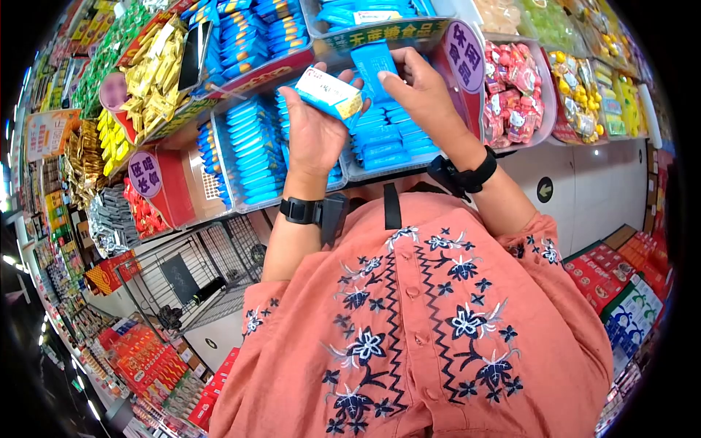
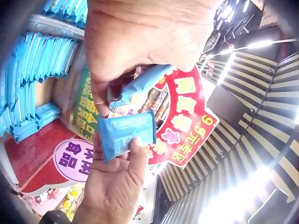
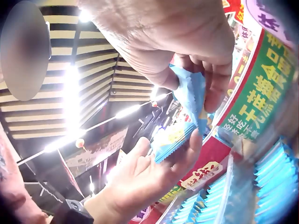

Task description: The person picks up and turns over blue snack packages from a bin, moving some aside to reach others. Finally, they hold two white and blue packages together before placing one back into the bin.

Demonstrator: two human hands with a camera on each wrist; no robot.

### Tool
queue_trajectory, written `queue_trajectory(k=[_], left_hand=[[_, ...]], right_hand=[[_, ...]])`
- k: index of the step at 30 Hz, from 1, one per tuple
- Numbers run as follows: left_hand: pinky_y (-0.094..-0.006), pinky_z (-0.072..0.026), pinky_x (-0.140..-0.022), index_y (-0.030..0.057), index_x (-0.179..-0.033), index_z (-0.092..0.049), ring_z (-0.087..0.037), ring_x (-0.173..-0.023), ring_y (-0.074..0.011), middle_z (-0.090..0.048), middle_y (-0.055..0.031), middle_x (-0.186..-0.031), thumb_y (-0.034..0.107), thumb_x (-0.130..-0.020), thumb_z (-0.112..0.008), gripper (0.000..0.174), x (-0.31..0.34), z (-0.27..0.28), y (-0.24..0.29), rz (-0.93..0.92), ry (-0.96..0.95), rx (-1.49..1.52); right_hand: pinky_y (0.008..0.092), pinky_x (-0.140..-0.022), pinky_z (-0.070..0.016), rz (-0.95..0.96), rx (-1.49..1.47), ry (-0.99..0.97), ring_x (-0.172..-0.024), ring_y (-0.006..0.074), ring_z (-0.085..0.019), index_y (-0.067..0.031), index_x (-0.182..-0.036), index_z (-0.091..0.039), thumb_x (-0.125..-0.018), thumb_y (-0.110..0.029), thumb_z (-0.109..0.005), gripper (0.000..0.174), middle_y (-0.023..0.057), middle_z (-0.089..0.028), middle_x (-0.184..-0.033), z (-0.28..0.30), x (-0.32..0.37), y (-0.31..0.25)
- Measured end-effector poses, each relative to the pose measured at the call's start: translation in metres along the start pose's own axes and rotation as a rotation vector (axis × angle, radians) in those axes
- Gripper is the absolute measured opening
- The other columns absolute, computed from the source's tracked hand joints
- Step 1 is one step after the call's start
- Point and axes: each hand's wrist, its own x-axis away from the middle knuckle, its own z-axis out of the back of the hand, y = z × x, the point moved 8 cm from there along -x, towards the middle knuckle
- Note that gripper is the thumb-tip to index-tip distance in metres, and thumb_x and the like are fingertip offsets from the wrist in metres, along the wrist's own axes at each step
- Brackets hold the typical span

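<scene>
In the head view my left hand (image 1: 315, 135), palm up, holds a blue-and-white snack packet (image 1: 328, 92) with its printed face showing. My right hand (image 1: 427, 95) pinches a second snack packet (image 1: 374, 64), plain blue on the side facing up, with the thumb across it. The two packets are side by side above a bin of blue packets (image 1: 383, 142). The left wrist view shows the plain side of the right hand's packet (image 2: 126, 133) near the left hand's packet (image 2: 147, 84). From the right wrist, both packets overlap.
Clear plastic bins of blue packets (image 1: 252, 150) line the display before me. Pink candy packs (image 1: 513, 98) fill a bin on the right, gold-wrapped sweets (image 1: 153, 67) one on the left. A dark phone (image 1: 194, 55) leans there. A wire shopping cart (image 1: 186, 274) stands lower left.
</scene>
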Motion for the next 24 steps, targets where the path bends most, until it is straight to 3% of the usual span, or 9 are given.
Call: queue_trajectory(k=[4,7,11,12,13,16,17,20,24], left_hand=[[-0.0579,-0.0429,-0.107,0.0091,-0.147,-0.037,-0.049,-0.131,-0.0362,-0.047,-0.0195,-0.144,0.071,-0.097,-0.031,0.079,-0.003,0.0,-0.002,0.0,-0.02,0.015],[-0.0527,-0.0435,-0.108,0.0095,-0.145,-0.038,-0.05,-0.13,-0.034,-0.048,-0.0191,-0.143,0.071,-0.096,-0.035,0.079,-0.008,0.002,-0.005,-0.015,-0.029,0.04],[-0.0487,-0.0413,-0.111,0.0089,-0.144,-0.04,-0.052,-0.128,-0.032,-0.051,-0.0161,-0.141,0.071,-0.094,-0.042,0.079,-0.004,0.003,-0.004,-0.053,0.014,-0.007],[-0.0482,-0.0407,-0.111,0.0088,-0.143,-0.041,-0.052,-0.128,-0.0318,-0.052,-0.0154,-0.14,0.071,-0.094,-0.044,0.08,-0.003,0.004,-0.002,-0.065,0.023,-0.025],[-0.0502,-0.0423,-0.11,0.0101,-0.141,-0.044,-0.053,-0.128,-0.0321,-0.054,-0.015,-0.139,0.065,-0.094,-0.053,0.073,-0.005,0.001,-0.001,-0.055,-0.048,0.059],[-0.0529,-0.043,-0.108,0.0081,-0.14,-0.048,-0.053,-0.13,-0.033,-0.056,-0.0159,-0.14,0.057,-0.097,-0.056,0.066,-0.005,0.009,0.002,-0.018,0.055,0.075],[-0.0574,-0.0438,-0.107,0.0085,-0.137,-0.05,-0.054,-0.13,-0.0352,-0.057,-0.0171,-0.138,0.049,-0.098,-0.058,0.057,-0.006,0.008,0.002,-0.016,0.046,0.139],[-0.0585,-0.0438,-0.108,0.0084,-0.137,-0.05,-0.053,-0.131,-0.0358,-0.058,-0.017,-0.137,0.046,-0.098,-0.059,0.055,-0.006,0.006,0.005,-0.044,0.035,0.113],[-0.0576,-0.044,-0.108,0.0088,-0.137,-0.05,-0.052,-0.132,-0.0358,-0.058,-0.0165,-0.137,0.045,-0.099,-0.059,0.053,-0.006,0.004,0.004,-0.041,0.037,0.111]], right_hand=[[0.0324,-0.073,-0.0527,0.103,0.222,0.041,-0.086,0.023,-0.066,-0.0008,-0.112,-0.06,-0.089,-0.016,-0.067,0.028,0.014,-0.066,-0.102,-0.005,-0.001,-0.019],[0.0361,-0.076,-0.0522,0.375,0.438,0.085,-0.088,0.033,-0.063,-0.0015,-0.11,-0.06,-0.085,-0.016,-0.068,0.03,0.0143,-0.065,-0.1,-0.02,0.005,-0.044],[0.0401,-0.084,-0.049,0.629,0.544,-0.065,-0.096,0.0337,-0.059,-0.0045,-0.103,-0.063,-0.084,-0.014,-0.069,0.021,0.012,-0.066,-0.101,-0.048,0.023,-0.067],[0.0403,-0.085,-0.0491,0.583,0.476,-0.074,-0.096,0.034,-0.059,-0.0041,-0.102,-0.063,-0.084,-0.013,-0.069,0.021,0.0121,-0.066,-0.101,-0.047,0.024,-0.066],[0.0404,-0.085,-0.0492,0.537,0.409,-0.083,-0.096,0.0344,-0.059,-0.0038,-0.102,-0.063,-0.084,-0.012,-0.068,0.02,0.0122,-0.066,-0.101,-0.045,0.025,-0.064],[0.038,-0.084,-0.0503,0.465,0.362,-0.035,-0.094,0.0322,-0.061,-0.0028,-0.103,-0.063,-0.086,-0.01,-0.066,0.019,0.0121,-0.065,-0.1,-0.03,0.021,-0.055],[0.0367,-0.083,-0.0508,0.453,0.373,-0.004,-0.093,0.0309,-0.062,-0.0025,-0.104,-0.064,-0.086,-0.01,-0.066,0.019,0.012,-0.065,-0.099,-0.023,0.02,-0.053],[0.0323,-0.08,-0.0519,0.184,0.244,0.002,-0.091,0.023,-0.065,-0.001,-0.105,-0.063,-0.09,-0.009,-0.062,0.017,0.0113,-0.066,-0.099,-0.008,0.016,-0.035],[0.0291,-0.077,-0.0523,0.022,0.084,-0.055,-0.088,0.0139,-0.064,0.0002,-0.108,-0.062,-0.094,-0.013,-0.062,0.019,0.0085,-0.067,-0.1,-0.01,0.015,-0.016]])
